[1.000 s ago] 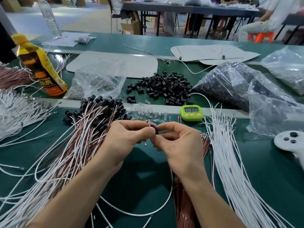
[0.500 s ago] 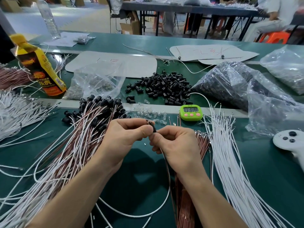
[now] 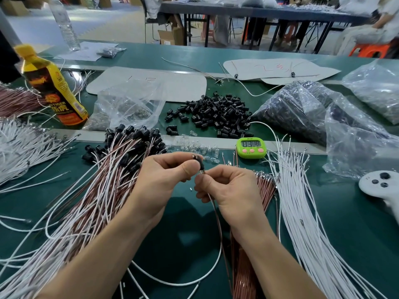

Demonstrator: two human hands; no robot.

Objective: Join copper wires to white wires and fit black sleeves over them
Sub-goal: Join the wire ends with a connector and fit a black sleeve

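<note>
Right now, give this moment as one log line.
left hand: pinches black sleeve | right hand: pinches copper wire | stage: wire at sleeve's lower end

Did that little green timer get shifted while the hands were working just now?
No. The green timer sits on the same pale strip across the table, beside the white wires, as before.

Clear green table (image 3: 172, 238) up the middle from the near edge, only one loose white wire (image 3: 183, 284) looping across it, with the left hand (image 3: 164, 180) pinching a black sleeve (image 3: 201, 164) and the right hand (image 3: 233, 190) pinching a copper wire (image 3: 217, 219) above. Left side's blocked by the sleeved wire bundle (image 3: 92, 208), right by the copper wire bundle (image 3: 246, 272) and fanned white wires (image 3: 306, 223). More bare table by the right edge, just this side of the white controller (image 3: 380, 186); the green timer (image 3: 251, 147), black sleeve pile (image 3: 216, 113), plastic bags (image 3: 323, 121) and yellow bottle (image 3: 54, 87) crowd the far half.
</note>
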